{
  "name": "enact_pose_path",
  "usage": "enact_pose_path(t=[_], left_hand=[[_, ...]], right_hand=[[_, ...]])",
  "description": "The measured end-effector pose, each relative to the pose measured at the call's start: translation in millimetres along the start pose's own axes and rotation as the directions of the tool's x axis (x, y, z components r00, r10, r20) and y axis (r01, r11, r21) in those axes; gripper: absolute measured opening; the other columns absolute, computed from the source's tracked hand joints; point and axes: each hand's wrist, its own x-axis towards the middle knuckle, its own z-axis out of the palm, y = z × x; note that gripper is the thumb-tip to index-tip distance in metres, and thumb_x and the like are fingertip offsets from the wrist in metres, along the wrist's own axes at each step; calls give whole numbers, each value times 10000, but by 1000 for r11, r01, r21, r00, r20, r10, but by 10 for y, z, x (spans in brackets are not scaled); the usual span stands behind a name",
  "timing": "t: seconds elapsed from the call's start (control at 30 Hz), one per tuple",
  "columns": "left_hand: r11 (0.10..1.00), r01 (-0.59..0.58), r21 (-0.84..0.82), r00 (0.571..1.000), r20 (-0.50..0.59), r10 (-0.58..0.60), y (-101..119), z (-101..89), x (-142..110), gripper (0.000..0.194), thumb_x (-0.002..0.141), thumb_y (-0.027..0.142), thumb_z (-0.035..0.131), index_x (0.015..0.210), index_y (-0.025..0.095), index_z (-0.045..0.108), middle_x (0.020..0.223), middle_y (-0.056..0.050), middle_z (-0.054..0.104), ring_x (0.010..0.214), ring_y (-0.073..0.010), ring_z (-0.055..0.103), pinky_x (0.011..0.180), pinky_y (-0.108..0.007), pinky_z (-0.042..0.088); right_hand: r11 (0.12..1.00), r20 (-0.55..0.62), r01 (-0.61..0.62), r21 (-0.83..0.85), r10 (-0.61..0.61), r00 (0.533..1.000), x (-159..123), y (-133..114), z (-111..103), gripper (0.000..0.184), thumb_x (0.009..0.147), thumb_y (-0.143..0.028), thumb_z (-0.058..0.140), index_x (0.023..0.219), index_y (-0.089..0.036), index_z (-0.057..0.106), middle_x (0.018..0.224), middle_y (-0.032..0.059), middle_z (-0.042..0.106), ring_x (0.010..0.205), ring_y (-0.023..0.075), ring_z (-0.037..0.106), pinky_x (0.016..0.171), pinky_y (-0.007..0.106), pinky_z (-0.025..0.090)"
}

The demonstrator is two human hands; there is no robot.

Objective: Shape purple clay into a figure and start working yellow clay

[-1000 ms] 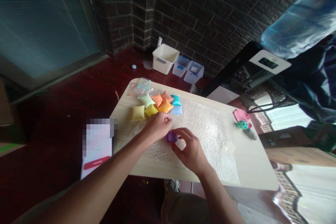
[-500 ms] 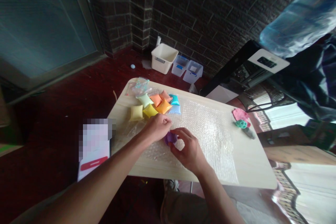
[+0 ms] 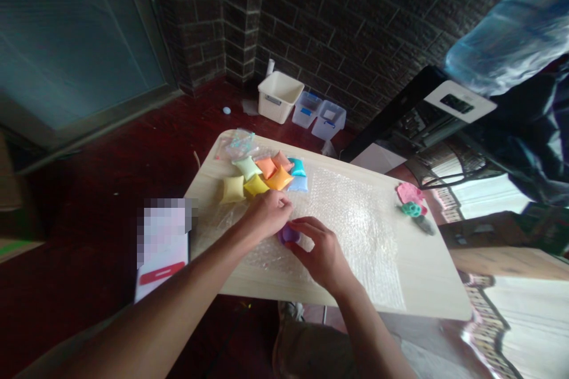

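A small purple piece of modelling clay point(image 3: 290, 234), shaped like a shallow cup, is held over the bubble wrap point(image 3: 355, 219). My right hand point(image 3: 320, 251) grips its right side between thumb and fingers. My left hand point(image 3: 272, 212) is just above and left of the clay, its fingers curled into a pinch; whatever is in them is hidden. Beyond my left hand lie several pillow-shaped packets of coloured clay, among them a yellow packet point(image 3: 256, 185), an orange packet point(image 3: 279, 179) and a light blue packet point(image 3: 298, 183).
The wooden table point(image 3: 427, 284) carries a clear plastic bag point(image 3: 240, 143) at its far left corner. Pink clay point(image 3: 409, 193) and a green clay piece point(image 3: 411, 209) lie at the right edge. A phone-like screen point(image 3: 162, 249) stands left. Bins, including a white basket point(image 3: 280, 98), sit behind.
The right fingers have closed a little further over the top of the purple clay. The left hand stays pinched beside it. The whole view has shifted very slightly.
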Motion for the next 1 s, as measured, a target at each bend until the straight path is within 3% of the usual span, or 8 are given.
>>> enact_pose_path(t=[0.13,0.27,0.43,0.5,0.6,0.7,1.0], left_hand=[[1000,17,19,1000,9,-17,-4,-57,-15,164,751,103,664,844,187,769,782,-64,761,799,-247,712,713,-327,484],[998,48,-28,986,161,-43,-79,-49,-18,237,623,28,690,797,178,750,734,-45,755,737,-236,720,644,-303,497],[995,56,-82,966,258,-33,-146,-41,-35,233,645,102,775,864,165,730,721,-10,704,681,-193,668,579,-271,463],[994,63,-86,961,275,-37,-166,-38,-27,232,647,116,799,860,163,718,730,-6,689,690,-188,654,590,-273,461],[993,80,-84,956,288,-53,-191,-27,-7,249,628,106,820,839,166,702,737,0,677,699,-184,646,604,-277,468],[992,88,-90,954,294,-58,-197,-20,-4,243,632,83,812,821,167,684,726,10,660,683,-175,631,597,-277,462],[992,83,-90,961,271,-56,-204,-20,-12,238,621,70,816,772,173,663,711,18,656,686,-170,622,614,-277,468]], right_hand=[[1000,-6,-6,5,6,1000,-2,23,5,302,882,-123,796,1158,-246,796,1162,97,780,1056,264,747,938,466,636],[1000,-14,-11,20,11,1000,8,31,5,296,878,-133,806,1150,-249,799,1153,91,788,1040,262,754,928,465,639],[996,8,-19,85,19,1000,-13,100,-25,412,865,-206,847,1265,-253,762,1207,94,783,1065,262,748,943,463,643],[989,6,-38,140,37,999,-30,153,-42,454,879,-255,843,1321,-254,738,1253,108,770,1085,265,748,922,446,657],[982,-17,-65,175,69,997,-39,220,-62,316,952,-285,770,1267,-264,779,1250,113,767,1063,256,759,869,409,669],[990,-25,-62,124,65,998,-27,245,-71,224,959,-282,766,1174,-293,830,1186,93,791,1008,255,774,866,416,660],[997,-39,-20,69,23,999,-4,257,-61,172,942,-262,795,1101,-288,856,1135,98,812,1003,265,789,880,421,646]])
